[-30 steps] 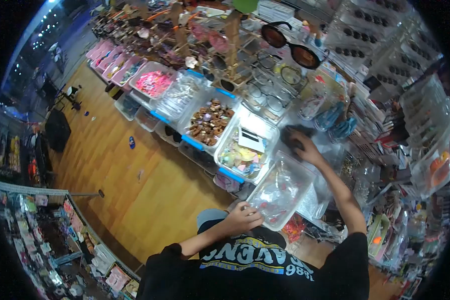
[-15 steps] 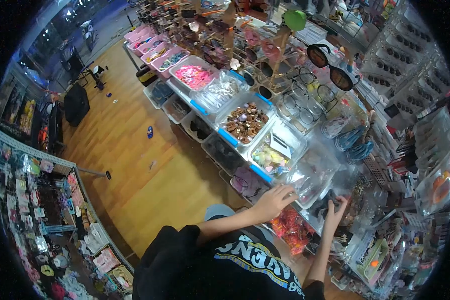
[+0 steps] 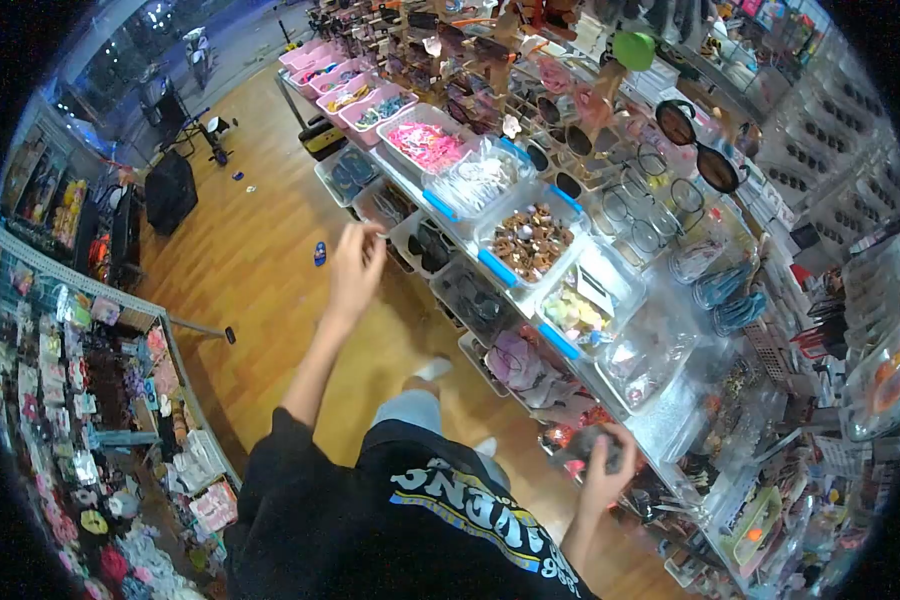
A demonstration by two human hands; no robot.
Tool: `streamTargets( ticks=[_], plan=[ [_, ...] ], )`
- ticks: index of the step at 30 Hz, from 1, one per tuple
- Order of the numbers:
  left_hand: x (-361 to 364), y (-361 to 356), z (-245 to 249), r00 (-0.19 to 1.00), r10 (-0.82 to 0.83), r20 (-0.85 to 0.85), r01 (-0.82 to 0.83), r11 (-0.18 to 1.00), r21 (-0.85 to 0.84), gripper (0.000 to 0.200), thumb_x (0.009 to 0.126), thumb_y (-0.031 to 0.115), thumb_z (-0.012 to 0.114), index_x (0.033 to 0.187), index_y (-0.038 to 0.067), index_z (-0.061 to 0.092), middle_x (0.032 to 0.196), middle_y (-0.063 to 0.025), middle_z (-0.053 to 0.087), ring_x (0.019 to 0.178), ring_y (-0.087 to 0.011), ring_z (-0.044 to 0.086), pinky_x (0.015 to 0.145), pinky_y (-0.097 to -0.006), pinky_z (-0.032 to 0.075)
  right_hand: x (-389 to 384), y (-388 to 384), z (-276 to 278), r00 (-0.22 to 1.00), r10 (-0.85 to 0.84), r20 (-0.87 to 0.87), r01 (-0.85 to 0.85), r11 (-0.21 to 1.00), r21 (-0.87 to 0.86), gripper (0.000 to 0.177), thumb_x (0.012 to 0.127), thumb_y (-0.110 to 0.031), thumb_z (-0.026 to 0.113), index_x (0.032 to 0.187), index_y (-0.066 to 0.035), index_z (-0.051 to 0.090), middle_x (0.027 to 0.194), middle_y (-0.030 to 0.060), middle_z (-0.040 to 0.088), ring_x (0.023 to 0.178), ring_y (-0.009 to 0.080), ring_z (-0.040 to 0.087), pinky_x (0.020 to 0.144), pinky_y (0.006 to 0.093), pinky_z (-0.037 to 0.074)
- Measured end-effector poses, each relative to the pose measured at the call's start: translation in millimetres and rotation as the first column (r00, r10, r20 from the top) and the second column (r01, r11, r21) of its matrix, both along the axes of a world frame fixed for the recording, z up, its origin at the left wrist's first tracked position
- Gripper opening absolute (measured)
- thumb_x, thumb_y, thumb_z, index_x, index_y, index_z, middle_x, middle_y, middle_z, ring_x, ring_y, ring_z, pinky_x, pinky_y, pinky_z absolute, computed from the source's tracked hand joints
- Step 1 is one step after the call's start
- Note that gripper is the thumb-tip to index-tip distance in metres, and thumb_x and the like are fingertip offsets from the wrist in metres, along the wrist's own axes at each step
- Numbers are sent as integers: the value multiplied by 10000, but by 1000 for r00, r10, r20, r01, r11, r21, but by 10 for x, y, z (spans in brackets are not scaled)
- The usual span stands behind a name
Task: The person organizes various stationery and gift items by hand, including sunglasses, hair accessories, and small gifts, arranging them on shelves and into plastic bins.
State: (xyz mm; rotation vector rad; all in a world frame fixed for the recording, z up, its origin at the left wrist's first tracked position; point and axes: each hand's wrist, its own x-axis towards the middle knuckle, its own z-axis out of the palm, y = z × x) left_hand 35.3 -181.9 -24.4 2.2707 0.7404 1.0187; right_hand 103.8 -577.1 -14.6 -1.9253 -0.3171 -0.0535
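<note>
My left hand is raised over the wooden floor, left of the shelf's lower bins. Its fingers are curled together at the tips, with a tiny pale bit showing there; I cannot tell what it is. Lower right, my right hand is closed around a small dark grey bundle, beside the front edge of the display table. Near that hand on the table is a clear tub with plastic bags in it. Just beyond sits a blue-handled tub of pastel pieces with a white card.
Along the table run a tub of brown hair clips, a tub of pink pieces and pink baskets. Glasses and sunglasses stand behind. A rack of accessories lines the left. A blue slipper lies on the floor.
My left hand has swung left and up, away from the clear tub. My right hand has drawn back off the table with the dark bundle. The view has shifted.
</note>
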Motion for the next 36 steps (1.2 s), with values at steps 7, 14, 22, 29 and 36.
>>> streamTargets(
  ticks=[7,14,22,29,36],
  plan=[
    [725,1866,-118,967,-98,-235,173,931,321,314,815,29,543,1122,95,547,1122,-87,547,1011,-298,565,785,-381,489,-313,1472,-167,997,80,-12,-80,995,54,90,796,4,589,885,20,586,851,105,588,816,211,558,787,302,428],
    [1157,2556,-342,875,-283,-393,431,824,368,143,799,126,616,933,84,595,906,-54,594,857,-256,600,665,-357,504,-229,3280,-193,972,122,-202,-110,992,65,211,823,-85,629,1024,-23,602,917,87,628,865,164,585,809,285,445],
    [1105,2725,-335,780,-561,-278,626,692,361,116,753,110,657,864,78,638,831,-30,593,756,-217,563,617,-334,482,18,4217,-292,983,-182,37,184,980,-81,398,816,-115,657,1176,-21,516,943,137,614,892,249,597,801,337,467],
    [916,2695,-344,708,-658,-256,698,600,390,102,732,127,667,815,72,646,762,-14,558,756,-193,543,607,-313,454,202,4095,-133,849,-323,419,482,797,-364,370,754,-51,682,1108,-88,581,1107,137,547,946,329,586,772,403,487],
    [619,2409,-410,542,-807,-236,815,436,382,112,717,144,659,771,62,606,764,-44,555,754,-193,541,650,-335,418,295,4093,-74,867,-220,446,468,668,-579,401,698,6,667,1077,-108,600,1111,90,566,960,317,534,796,403,467]
  ],
)
